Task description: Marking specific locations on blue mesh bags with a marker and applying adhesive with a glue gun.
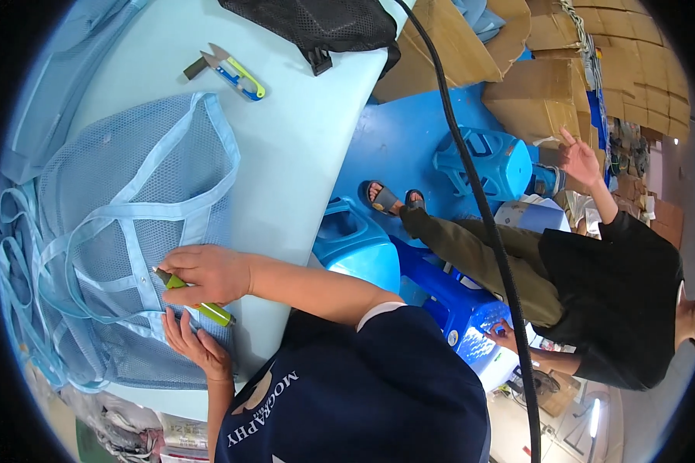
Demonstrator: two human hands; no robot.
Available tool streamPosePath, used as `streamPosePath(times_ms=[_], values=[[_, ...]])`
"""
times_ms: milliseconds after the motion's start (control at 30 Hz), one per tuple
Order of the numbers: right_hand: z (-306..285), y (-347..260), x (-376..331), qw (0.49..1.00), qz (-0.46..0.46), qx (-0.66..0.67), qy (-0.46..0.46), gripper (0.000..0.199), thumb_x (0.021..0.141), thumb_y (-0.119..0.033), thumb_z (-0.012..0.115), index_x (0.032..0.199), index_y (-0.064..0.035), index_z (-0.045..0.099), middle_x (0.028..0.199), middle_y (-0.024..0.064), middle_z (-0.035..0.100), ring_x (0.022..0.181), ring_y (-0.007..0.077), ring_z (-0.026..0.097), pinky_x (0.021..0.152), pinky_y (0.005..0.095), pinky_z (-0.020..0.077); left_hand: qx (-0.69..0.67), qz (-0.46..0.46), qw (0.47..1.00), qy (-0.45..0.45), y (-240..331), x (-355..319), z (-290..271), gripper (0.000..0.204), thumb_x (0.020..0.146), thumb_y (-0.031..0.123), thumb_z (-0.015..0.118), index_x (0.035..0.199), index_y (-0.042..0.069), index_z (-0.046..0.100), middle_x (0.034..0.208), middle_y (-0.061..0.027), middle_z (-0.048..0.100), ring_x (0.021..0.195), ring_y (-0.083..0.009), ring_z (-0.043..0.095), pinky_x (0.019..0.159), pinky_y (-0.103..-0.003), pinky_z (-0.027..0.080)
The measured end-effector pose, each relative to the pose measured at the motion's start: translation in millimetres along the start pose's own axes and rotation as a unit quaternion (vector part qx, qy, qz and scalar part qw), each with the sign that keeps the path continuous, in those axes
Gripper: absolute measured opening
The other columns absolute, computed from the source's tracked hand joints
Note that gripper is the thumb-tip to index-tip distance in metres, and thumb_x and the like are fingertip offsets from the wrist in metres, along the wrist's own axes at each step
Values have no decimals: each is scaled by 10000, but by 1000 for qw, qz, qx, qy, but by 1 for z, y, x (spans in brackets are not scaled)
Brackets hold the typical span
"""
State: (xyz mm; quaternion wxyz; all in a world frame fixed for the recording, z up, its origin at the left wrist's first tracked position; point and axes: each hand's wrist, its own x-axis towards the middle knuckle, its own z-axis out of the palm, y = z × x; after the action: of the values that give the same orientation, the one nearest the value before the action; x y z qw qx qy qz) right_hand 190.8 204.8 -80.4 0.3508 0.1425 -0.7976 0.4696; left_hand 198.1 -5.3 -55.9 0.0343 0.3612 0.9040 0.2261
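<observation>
My right hand (206,274) is closed around a lime-green pen-like tool (215,313) with a darker, pale-tipped end. That tip points at a strap of the light-blue mesh tote bag (123,174), which lies on the pale table. Just below, my left hand (198,347) rests at the bag's edge with its fingers stretched out and a little apart, close under the tool. The bag's fabric handles (158,208) loop across the mesh. Beyond the bag lie thread snips (235,73) with blue and yellow-green handles, blades apart.
A black mesh bag (316,27) lies at the table's far edge. More light-blue straps (23,285) pile at the left. A black cable (479,177) hangs across the view. Blue stools (483,162), cardboard boxes (533,92) and a person in black (610,285) are on the right.
</observation>
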Motion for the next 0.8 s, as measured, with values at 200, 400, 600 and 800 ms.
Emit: streamPosePath(times_ms=[200, 400, 600, 800], values=[[-2, -5, 5, 1000, 13, 9, -15, 351, 726, -165, 600, 1074, -129, 569, 878, 142, 589, 964, 344, 569, 762, 380, 516, 6, 0, 1000, 2, -5, -4, -2, 377, 905, 181, 357, 1219, 0, 462, 1351, -223, 390, 1276, -402, 312, 1050, -511, 192], [2, -8, 5, 1000, 15, 15, -18, 376, 713, -147, 629, 1082, -120, 563, 909, 143, 584, 935, 340, 578, 738, 393, 517, 2, -2, 1000, 4, -7, -8, -5, 367, 900, 182, 367, 1201, 3, 478, 1341, -228, 399, 1268, -410, 322, 1044, -516, 194], [7, -5, -4, 998, 35, 5, -43, 357, 700, -118, 670, 1046, -99, 580, 948, 138, 614, 921, 327, 589, 719, 399, 519, -8, -16, 1000, 13, -9, -11, -1, 351, 878, 174, 403, 1179, 29, 510, 1330, -222, 413, 1259, -409, 338, 1047, -510, 191], [0, 1, -4, 997, 48, -5, -64, 382, 683, -20, 697, 1031, -95, 560, 975, 132, 645, 946, 315, 609, 777, 409, 507, -133, -79, 986, 62, 11, -2, -20, 414, 715, 6, 594, 1125, 45, 552, 1252, -184, 501, 1206, -373, 432, 1006, -470, 307]])
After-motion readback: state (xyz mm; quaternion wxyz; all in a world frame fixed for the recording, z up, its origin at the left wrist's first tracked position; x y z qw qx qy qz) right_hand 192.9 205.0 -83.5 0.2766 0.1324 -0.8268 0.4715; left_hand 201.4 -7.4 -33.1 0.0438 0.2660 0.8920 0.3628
